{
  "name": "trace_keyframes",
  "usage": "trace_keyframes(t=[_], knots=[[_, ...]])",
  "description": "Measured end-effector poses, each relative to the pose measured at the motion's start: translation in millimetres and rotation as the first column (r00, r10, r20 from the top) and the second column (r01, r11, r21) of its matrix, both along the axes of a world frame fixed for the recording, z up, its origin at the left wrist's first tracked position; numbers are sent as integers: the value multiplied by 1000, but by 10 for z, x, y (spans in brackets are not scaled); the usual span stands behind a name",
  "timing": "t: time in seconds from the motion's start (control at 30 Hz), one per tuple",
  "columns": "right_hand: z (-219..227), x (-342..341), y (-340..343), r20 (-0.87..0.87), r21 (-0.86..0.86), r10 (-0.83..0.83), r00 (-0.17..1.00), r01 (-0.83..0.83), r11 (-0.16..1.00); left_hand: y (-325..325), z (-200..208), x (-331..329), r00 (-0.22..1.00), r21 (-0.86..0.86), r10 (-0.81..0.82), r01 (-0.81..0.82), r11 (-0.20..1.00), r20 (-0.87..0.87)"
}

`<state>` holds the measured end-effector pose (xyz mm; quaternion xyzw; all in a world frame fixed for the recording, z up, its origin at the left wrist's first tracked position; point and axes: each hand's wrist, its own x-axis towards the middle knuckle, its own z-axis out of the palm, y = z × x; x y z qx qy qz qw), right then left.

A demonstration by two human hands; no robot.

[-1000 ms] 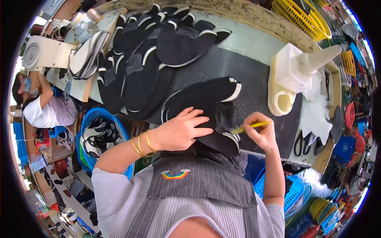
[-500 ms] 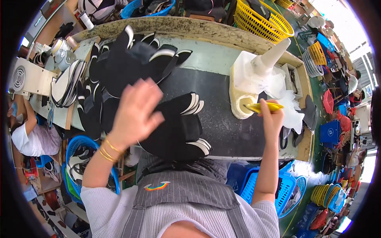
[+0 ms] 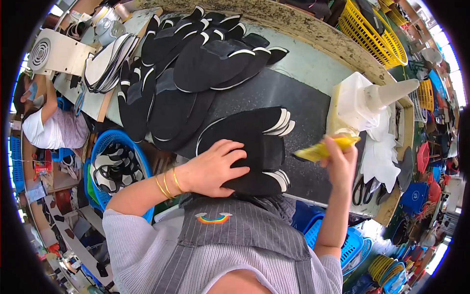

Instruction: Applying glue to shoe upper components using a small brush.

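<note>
A small stack of black, curved fabric pieces with white edges, like shoe uppers [image 3: 245, 128], lies at the table's near edge. My left hand [image 3: 215, 169] rests flat on its left part, fingers spread. In my right hand [image 3: 340, 161] is a flat, yellow-handled brush [image 3: 316, 151]; its dark tip points left, just right of the stack and apart from it. Behind the right hand stands a white plastic glue bottle [image 3: 353, 105] with a cone-shaped part and yellowish crust; the hand partly hides its near opening. More black pieces [image 3: 210, 63] are heaped at the back left.
A dark mat [image 3: 308, 117] covers the table's middle. A wooden rim [image 3: 313, 29] bounds the far side. Scissors [image 3: 362, 191] and white sheets [image 3: 379, 161] lie at the right. A blue basket [image 3: 105, 142] stands at the lower left. A co-worker [image 3: 49, 117] sits far left.
My left hand has come down from the air onto the stack. The brush has left the bottle's opening, and its tip now points toward the stack. The whole view has shifted.
</note>
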<state>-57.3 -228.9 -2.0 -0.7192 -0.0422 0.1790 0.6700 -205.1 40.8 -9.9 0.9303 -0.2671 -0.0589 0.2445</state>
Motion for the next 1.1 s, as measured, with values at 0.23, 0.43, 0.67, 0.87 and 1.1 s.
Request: trace_keyframes(t=[0.23, 0.43, 0.67, 0.87, 1.1], knots=[[-194, -36, 751, 96, -183, 276, 956, -256, 949, 1, -101, -28, 997, -87, -76, 75, 993, -8], [-186, -6, 845, 148, -240, 310, 939, -270, 932, -7, -142, -26, 998, -105, -62, 60, 993, -20], [-205, -154, 577, 65, -298, 501, 863, -462, 835, -32, -138, -5, 998, -77, -59, 56, 995, -38], [-115, -276, 530, 83, -241, 541, 837, -510, 826, -23, -128, -62, 999, -83, -40, 41, 996, 17], [-216, -7, 665, 175, -60, 245, 954, -238, 969, -44, -119, -64, 999, -77, -31, 33, 996, 32]])
